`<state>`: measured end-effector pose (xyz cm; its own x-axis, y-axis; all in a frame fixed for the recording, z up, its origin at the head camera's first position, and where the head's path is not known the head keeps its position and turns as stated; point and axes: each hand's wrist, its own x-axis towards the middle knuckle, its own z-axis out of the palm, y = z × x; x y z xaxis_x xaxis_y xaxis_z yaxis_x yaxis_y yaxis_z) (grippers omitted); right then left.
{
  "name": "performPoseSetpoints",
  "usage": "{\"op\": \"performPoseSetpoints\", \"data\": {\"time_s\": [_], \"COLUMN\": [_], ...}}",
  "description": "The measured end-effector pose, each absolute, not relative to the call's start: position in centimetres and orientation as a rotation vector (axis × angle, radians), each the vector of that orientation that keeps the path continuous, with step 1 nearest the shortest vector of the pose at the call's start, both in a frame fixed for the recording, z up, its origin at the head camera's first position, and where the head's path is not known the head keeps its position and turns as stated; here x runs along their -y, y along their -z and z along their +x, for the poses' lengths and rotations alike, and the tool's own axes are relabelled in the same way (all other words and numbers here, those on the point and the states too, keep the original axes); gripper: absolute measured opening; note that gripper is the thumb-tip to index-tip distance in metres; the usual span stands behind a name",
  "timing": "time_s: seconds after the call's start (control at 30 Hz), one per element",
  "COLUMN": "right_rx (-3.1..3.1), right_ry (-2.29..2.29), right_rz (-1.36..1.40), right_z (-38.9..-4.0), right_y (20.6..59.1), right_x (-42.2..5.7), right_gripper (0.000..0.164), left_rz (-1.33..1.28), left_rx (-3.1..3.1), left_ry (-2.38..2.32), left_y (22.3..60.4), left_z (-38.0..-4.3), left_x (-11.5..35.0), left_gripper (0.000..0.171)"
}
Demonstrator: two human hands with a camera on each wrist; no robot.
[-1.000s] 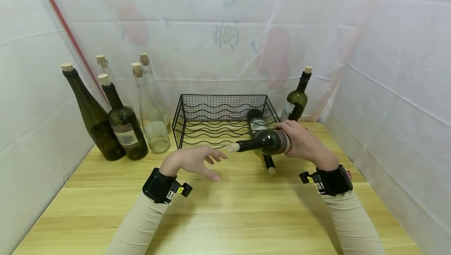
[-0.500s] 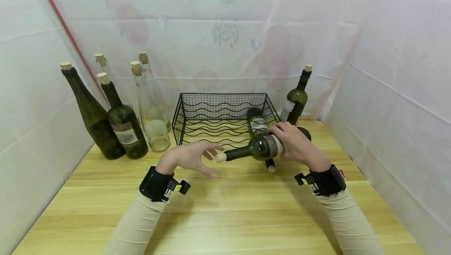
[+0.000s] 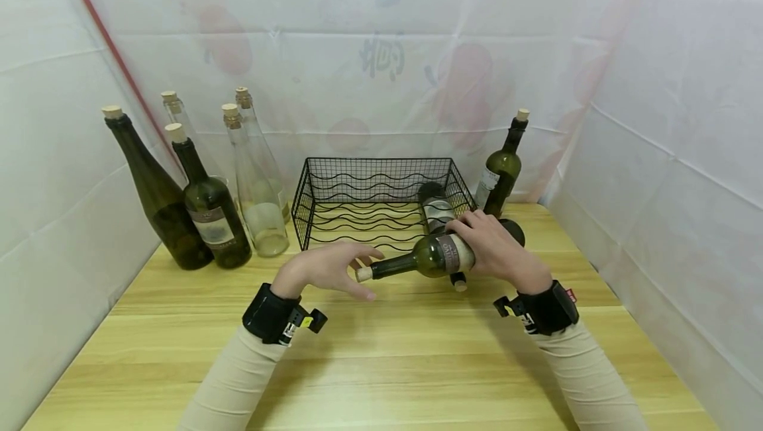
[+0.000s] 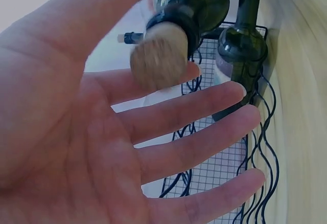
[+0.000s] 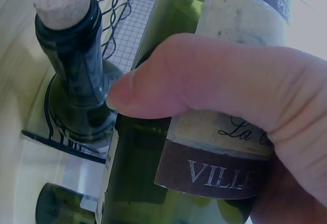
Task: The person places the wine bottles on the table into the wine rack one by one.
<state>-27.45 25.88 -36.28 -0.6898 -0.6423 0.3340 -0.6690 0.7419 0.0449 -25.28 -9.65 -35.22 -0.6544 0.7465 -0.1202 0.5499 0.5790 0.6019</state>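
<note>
My right hand (image 3: 495, 249) grips a green wine bottle (image 3: 430, 257) round its labelled body, thumb across the label (image 5: 214, 170) in the right wrist view. The bottle lies nearly level above the table's middle, its neck pointing left and slightly down. At the neck's end, the cork (image 3: 363, 274) sits between thumb and fingers of my left hand (image 3: 324, 269), whose fingers (image 4: 189, 152) are spread and almost straight in the left wrist view. Behind, a black wire rack (image 3: 378, 159) holds another corked bottle (image 3: 438, 211) lying at its right side, partly hidden by the held one.
Left of the rack stand several corked bottles: dark green ones (image 3: 217, 226) and clear ones (image 3: 268, 226). One green bottle (image 3: 501, 173) stands upright behind the rack's right corner. White fabric walls (image 3: 673, 153) border the wooden table (image 3: 405, 365) at back and sides.
My right hand has brought the bottle left and slightly toward me, so its corked end has come between the left thumb and fingers. The left hand has barely moved.
</note>
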Motion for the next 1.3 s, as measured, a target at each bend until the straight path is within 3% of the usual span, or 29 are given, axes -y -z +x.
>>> {"op": "performPoseSetpoints", "data": {"time_s": [0.43,0.63,1.0,1.17,1.3], "right_rx": [2.617,2.642,2.621,2.592,2.594], "right_ry": [-0.043,-0.028,0.046,0.064,0.081], "right_rz": [1.013,1.01,1.032,1.047,1.047], "right_z": [-26.7,-26.4,-25.9,-25.6,-25.4], "right_y": [36.4,36.6,36.8,36.9,37.0], "right_x": [-24.8,-24.1,-23.2,-22.7,-22.5], "right_gripper": [0.087,0.097,0.098,0.097,0.095], "left_rz": [1.009,1.003,0.989,1.018,1.005], "left_rx": [-2.518,-2.596,-2.618,-2.6,-2.613], "left_ry": [-0.72,-0.645,-0.568,-0.572,-0.557], "left_y": [35.4,35.8,36.7,37.2,37.6], "left_z": [-24.7,-24.8,-24.6,-24.6,-24.7], "left_x": [8.6,7.9,6.8,6.4,6.0], "left_gripper": [0.073,0.058,0.031,0.009,0.011]}}
